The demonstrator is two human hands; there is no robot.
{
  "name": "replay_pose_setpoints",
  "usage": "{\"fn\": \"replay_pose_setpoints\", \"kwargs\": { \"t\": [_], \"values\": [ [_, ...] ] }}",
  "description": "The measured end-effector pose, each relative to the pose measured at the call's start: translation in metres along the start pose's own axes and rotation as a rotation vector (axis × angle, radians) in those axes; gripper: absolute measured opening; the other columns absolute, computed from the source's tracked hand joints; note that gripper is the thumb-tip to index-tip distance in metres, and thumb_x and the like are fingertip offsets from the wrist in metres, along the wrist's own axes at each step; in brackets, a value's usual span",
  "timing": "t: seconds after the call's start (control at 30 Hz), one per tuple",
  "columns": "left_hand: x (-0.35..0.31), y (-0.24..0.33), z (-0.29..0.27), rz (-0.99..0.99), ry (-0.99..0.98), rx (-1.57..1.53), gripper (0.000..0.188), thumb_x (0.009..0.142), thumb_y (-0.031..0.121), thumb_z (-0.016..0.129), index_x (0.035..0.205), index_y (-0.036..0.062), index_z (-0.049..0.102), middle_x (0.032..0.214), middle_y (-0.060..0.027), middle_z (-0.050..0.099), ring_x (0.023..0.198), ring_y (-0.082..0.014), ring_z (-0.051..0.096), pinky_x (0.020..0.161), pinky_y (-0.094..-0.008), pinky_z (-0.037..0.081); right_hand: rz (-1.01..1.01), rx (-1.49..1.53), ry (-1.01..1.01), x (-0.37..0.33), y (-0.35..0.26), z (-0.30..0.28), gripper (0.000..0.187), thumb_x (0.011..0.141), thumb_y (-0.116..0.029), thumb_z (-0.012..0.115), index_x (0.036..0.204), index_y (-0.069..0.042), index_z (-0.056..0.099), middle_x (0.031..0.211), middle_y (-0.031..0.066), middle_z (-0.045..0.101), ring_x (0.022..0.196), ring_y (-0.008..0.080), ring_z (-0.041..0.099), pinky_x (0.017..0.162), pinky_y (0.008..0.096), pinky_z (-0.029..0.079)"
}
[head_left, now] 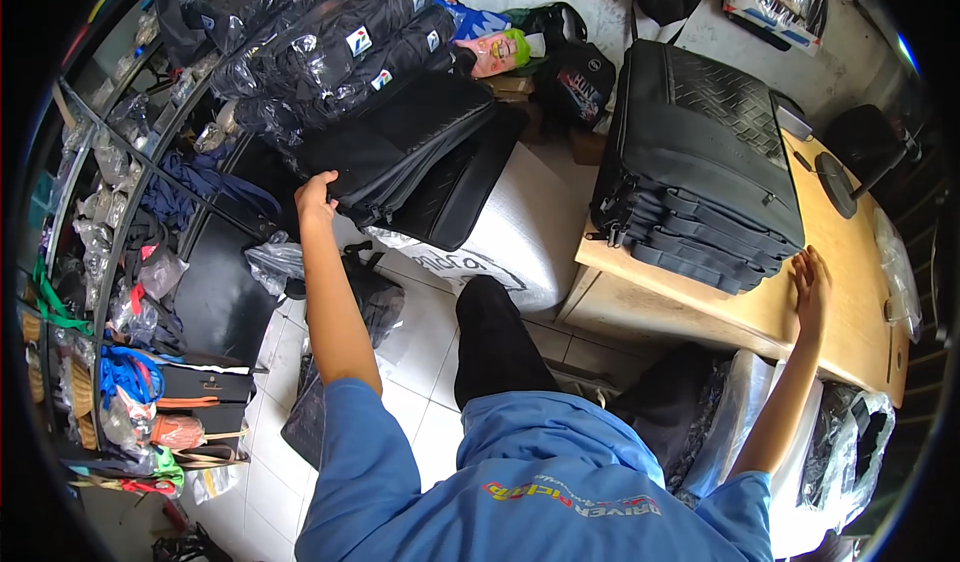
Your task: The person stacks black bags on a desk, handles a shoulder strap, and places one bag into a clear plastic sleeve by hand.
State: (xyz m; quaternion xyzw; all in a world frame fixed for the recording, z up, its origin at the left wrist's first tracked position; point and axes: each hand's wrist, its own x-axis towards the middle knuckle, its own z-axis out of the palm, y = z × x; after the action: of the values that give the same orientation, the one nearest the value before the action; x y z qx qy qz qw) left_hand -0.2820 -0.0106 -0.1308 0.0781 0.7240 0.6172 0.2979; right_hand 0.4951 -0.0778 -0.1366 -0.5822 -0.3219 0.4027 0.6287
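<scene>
My left hand (317, 199) is closed on the near left corner of a black flat bag (400, 132), whose zipped edges face me. Under that bag lies another black flat bag (462, 197), on top of a large silver-grey wrapped package (535, 222). To the right, a neat stack of black bags (700, 152) sits on a light wooden desk (850, 302), with a woven-looking panel on the top one. Beside the stack's near right corner is my right hand (810, 280), its fingers spread and nothing held in it.
Plastic-wrapped black bags (340, 42) are piled at the far left. Metal shelving (150, 162) crowded with small goods lines the left side. A black backpack (575, 82) rests behind the package. Clear plastic-wrapped items (735, 412) stand by the desk's front. White floor tiles (420, 387) show below.
</scene>
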Motion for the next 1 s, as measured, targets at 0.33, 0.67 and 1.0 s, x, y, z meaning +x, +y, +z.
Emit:
{"fn": "replay_pose_setpoints", "kwargs": {
  "t": [0.33,0.67,1.0],
  "values": [
    [-0.015,0.018,-0.008,0.117,-0.292,-0.368,0.04,0.065,0.0,0.066,0.101,0.0128,0.054,0.099,0.0006,0.056,0.089,-0.0148,0.051,0.067,-0.0335,0.03,-0.007,0.055,0.03,-0.01,-0.011,0.018,0.042,0.089,-0.028,0.054,0.12,0.0,0.051,0.106,0.0089,0.06,0.084,0.0108,0.057,0.069,0.0213,0.047],
    [-0.148,0.113,0.054,0.578,-0.547,-0.664,0.037,0.066,-0.01,0.063,0.097,0.0072,0.053,0.09,-0.0047,0.059,0.078,-0.0193,0.06,0.063,-0.0325,0.049,-0.593,-0.182,-0.117,-0.1,-0.102,0.183,0.031,0.09,-0.027,0.051,0.105,-0.002,0.061,0.085,0.0032,0.062,0.059,0.0026,0.038,0.053,0.0171,0.033],
    [-0.333,0.105,0.091,0.817,-0.846,-1.038,0.044,0.071,-0.012,0.058,0.111,0.0026,0.046,0.106,-0.0095,0.054,0.098,-0.0208,0.055,0.084,-0.0383,0.048,-0.01,0.724,-1.064,-0.124,-0.144,0.36,0.053,0.087,-0.034,0.056,0.116,0.008,0.043,0.106,0.0242,0.055,0.096,0.0277,0.06,0.083,0.0381,0.052]
  ]
}}
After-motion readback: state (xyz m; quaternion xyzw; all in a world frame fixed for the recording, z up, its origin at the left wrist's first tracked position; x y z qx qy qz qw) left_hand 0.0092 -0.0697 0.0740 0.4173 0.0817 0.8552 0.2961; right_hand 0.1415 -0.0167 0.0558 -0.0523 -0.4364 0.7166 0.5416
